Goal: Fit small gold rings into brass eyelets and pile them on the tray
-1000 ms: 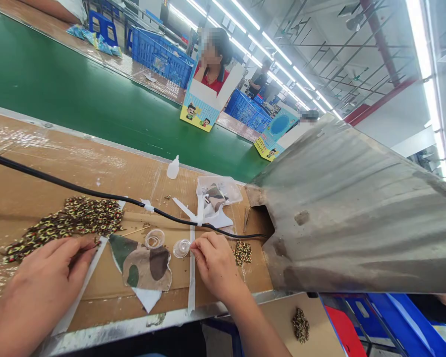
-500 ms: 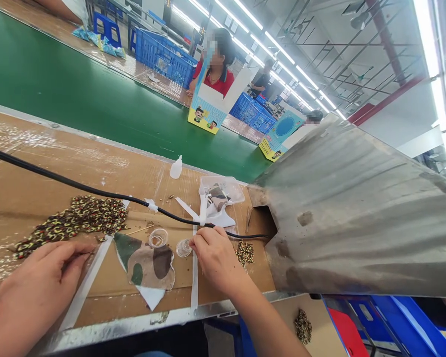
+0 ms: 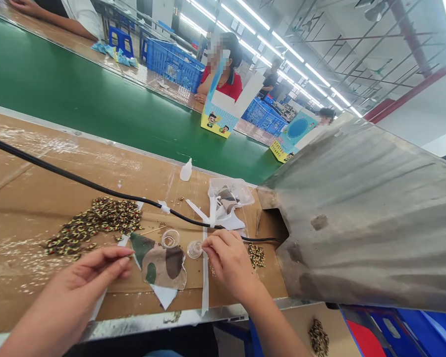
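Slants left hand (image 3: 87, 277) over the near edge of the table (image 3: 26, 193), pinching beside camouflage cloth (image 3: 159, 270) — cannot tell if around anything; arches right hand (image 3: 232, 260) palm-down, fingers bunched beside clear dish (image 3: 194, 250).

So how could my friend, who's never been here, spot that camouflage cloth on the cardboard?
From the big grey metal panel at right, go left across the brown cardboard. Between the left hand and right hand lies the camouflage cloth; unlike the similar scrap in the clear tray, it lies out in the open.

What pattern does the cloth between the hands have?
Camouflage: the cloth is green, brown and tan, head view.
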Demonstrator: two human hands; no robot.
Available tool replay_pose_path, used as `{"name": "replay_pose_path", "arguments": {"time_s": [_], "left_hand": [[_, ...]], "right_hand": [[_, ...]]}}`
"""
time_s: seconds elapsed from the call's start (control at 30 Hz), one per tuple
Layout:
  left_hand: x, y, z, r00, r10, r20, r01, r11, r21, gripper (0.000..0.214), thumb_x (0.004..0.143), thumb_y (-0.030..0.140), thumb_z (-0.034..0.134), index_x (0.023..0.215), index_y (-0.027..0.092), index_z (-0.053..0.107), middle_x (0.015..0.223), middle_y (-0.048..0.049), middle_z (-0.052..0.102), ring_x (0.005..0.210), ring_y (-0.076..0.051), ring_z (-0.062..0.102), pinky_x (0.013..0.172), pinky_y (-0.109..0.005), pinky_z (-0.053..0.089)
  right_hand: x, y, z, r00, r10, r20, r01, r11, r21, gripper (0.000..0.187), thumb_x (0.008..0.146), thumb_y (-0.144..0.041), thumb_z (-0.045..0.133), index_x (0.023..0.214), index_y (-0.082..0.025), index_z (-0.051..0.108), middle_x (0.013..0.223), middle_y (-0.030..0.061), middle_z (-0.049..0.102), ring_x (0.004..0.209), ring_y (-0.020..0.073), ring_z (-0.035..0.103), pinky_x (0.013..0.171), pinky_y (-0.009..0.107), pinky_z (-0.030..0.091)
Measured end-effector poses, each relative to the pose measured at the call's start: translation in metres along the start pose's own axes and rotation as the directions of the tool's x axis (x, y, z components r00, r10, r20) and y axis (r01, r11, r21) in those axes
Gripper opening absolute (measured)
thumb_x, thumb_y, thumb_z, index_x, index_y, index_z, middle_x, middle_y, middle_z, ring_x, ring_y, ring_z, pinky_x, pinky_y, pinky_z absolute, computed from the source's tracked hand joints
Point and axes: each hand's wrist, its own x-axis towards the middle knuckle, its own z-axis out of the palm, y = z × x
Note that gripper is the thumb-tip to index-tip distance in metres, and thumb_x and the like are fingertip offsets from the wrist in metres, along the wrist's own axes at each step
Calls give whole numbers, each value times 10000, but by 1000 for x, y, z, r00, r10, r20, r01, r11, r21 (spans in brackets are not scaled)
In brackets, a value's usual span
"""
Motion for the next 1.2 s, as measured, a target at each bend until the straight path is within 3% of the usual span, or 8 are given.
{"name": "replay_pose_path", "arguments": {"time_s": [0.07, 0.2, 0.4, 0.67, 1.2], "left_hand": [[-15, 8, 17, 969, -222, 107, 237, 959, -156, 675, 163, 393, 903, 757, 173, 671, 723, -12, 651, 688, -100, 566, 656, -135, 481], [-28, 5, 38, 920, -318, 230, 372, 893, -253, 623, 240, 300, 920, 796, 154, 679, 788, -38, 659, 734, -124, 606, 688, -170, 530], [-31, -10, 49, 894, -335, 297, 411, 878, -247, 583, 313, 291, 910, 823, 158, 661, 840, -3, 623, 727, -131, 607, 665, -211, 547], [-27, -21, 45, 850, -288, 442, 406, 892, -200, 316, 563, 257, 834, 788, 178, 626, 775, 13, 578, 694, -97, 565, 642, -201, 516], [-30, -15, 45, 824, -281, 492, 396, 907, -145, 317, 590, 278, 823, 795, 169, 608, 725, 7, 583, 680, -89, 546, 645, -191, 492]], "right_hand": [[-4, -5, -1, 998, 66, -23, -63, 992, 110, 87, 899, -166, 503, 870, -159, 585, 888, 6, 573, 848, 94, 462, 786, 230, 306], [-15, -17, 3, 979, 202, 0, -192, 932, 307, 71, 870, -162, 533, 889, -191, 595, 896, -7, 567, 867, 86, 470, 762, 199, 332], [-24, -32, 15, 965, 252, 68, -254, 847, 468, 59, 856, -174, 552, 882, -196, 600, 874, -12, 567, 864, 73, 491, 767, 190, 348], [-24, -39, 27, 959, 251, 132, -281, 773, 569, 85, 843, -211, 576, 829, -154, 636, 805, 16, 564, 779, 63, 492, 684, 179, 366], [-25, -41, 33, 957, 231, 178, -291, 801, 524, 83, 853, -209, 560, 845, -167, 632, 839, 17, 564, 824, 73, 496, 720, 195, 367]]}}
